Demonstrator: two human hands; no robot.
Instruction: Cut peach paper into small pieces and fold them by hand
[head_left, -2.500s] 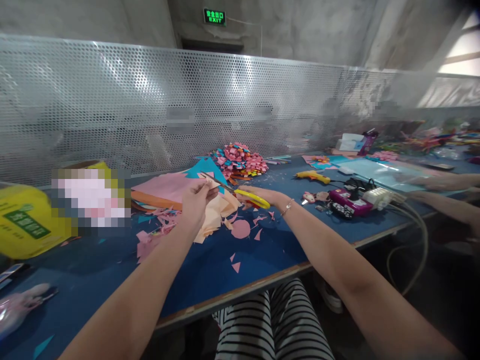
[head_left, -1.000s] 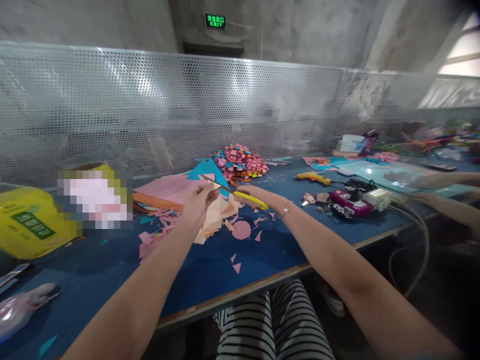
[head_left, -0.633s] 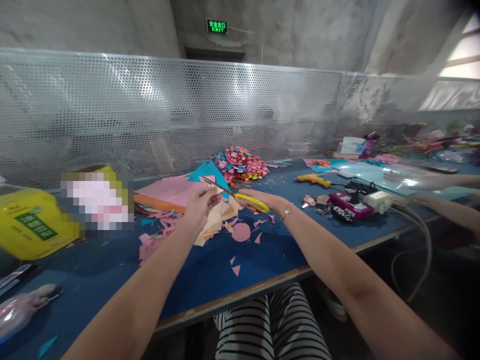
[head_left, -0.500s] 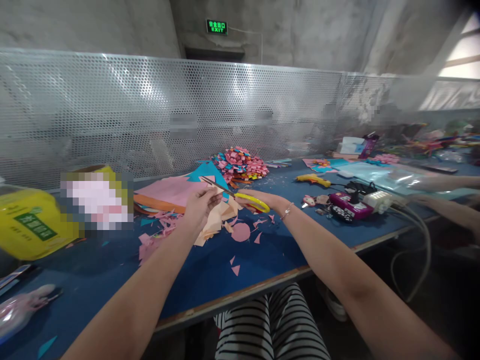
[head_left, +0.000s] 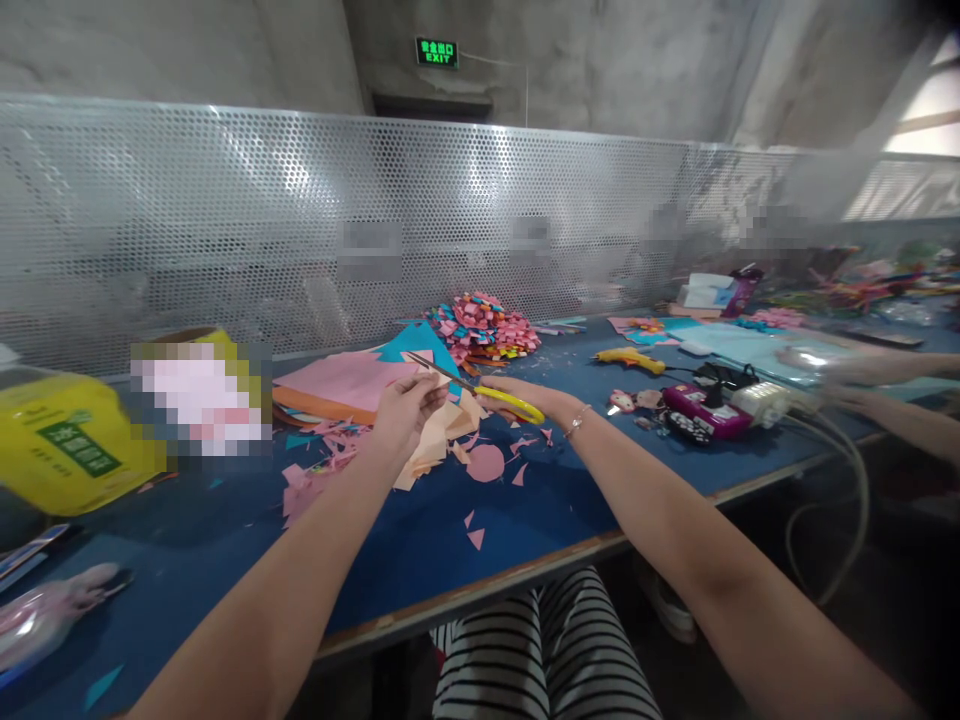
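Near the middle of the table, my right hand (head_left: 514,392) is closed on a pair of scissors (head_left: 519,404) with yellow handles. Their dark blades point left and away, across a small pinkish piece of paper that my left hand (head_left: 412,402) pinches between thumb and fingers. Whether the blades are parted is hard to see. Behind and left of my left hand lies a stack of pink sheets (head_left: 330,380), with orange beneath and a blue sheet (head_left: 427,345) alongside. Peach paper pieces (head_left: 427,455) lie under my hands. A pink paper circle (head_left: 486,463) rests in front, among pink scraps.
A heap of small coloured paper pieces (head_left: 484,330) stands against the perforated metal screen (head_left: 300,220). To the right are a yellow glue gun (head_left: 630,360), a purple object (head_left: 701,412), cables and a co-worker's blurred arms (head_left: 892,370). A yellow bag (head_left: 60,440) stands left.
The view has shifted slightly. My hands, the scissors and the paper keep nearly the same pose. At the right, a co-worker's hand has moved a little.
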